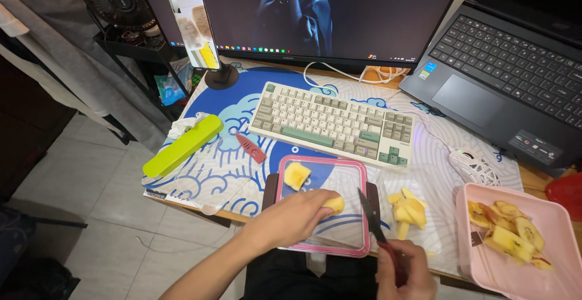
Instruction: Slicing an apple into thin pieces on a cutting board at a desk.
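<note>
A piece of peeled apple [334, 203] is pinned to a clear cutting board with a pink rim [348, 176] by the left hand [296, 218], whose fingers are curled down and closed on the fruit's near end. A second, squarish apple piece [296, 175] is seen lying apart from it near the board's far left corner. A knife with a dark blade [371, 215] is gripped in the right hand [405, 271]; the fingers are wrapped tight round its reddish handle, and the blade is held slanting up over the board's right edge, just beside the held piece; whether it touches the fruit cannot be told.

The board is set at the front edge of the bench [533, 182], on a blue and white patterned mat [212, 166]. Cut apple wedges [409, 210] are heaped on the mat just right of the board. Further right, a pink tray [548, 215] is filled with apple peel and core scraps [509, 230]. Behind the board a cream and green keyboard [333, 124] is laid, with a white mouse [476, 168] near its right end. A red blade cover [251, 148] and a lime-green case [183, 145] are placed to the left. A phone on a stand [193, 28], a monitor [303, 12] and an open laptop [503, 76] are ranged along the back.
</note>
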